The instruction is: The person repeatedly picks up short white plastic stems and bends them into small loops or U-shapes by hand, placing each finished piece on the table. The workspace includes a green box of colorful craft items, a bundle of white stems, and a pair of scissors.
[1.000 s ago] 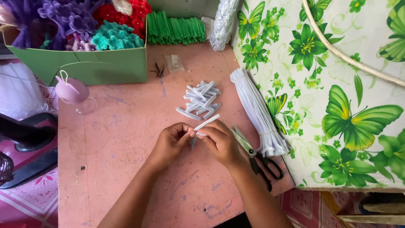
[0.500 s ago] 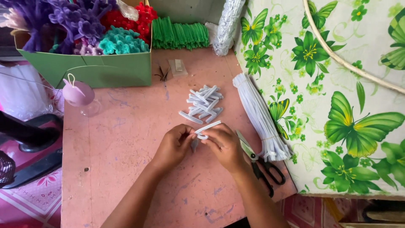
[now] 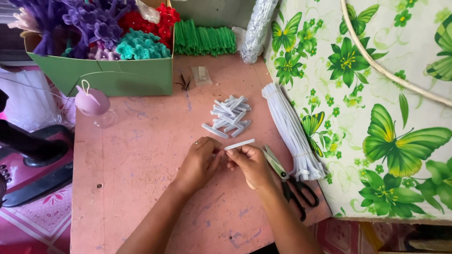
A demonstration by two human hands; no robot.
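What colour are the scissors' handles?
Black, on the scissors beside the right hand; head view.

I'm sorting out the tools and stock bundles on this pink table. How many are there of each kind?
Scissors: 1
Bundle of long white pipe cleaners: 1
Row of green pipe cleaners: 1
Green cardboard box of chenille flowers: 1
Pile of short white cut pieces: 1
Total: 5

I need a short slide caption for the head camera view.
Two hands pinch a white strip over a pink table, scissors alongside.
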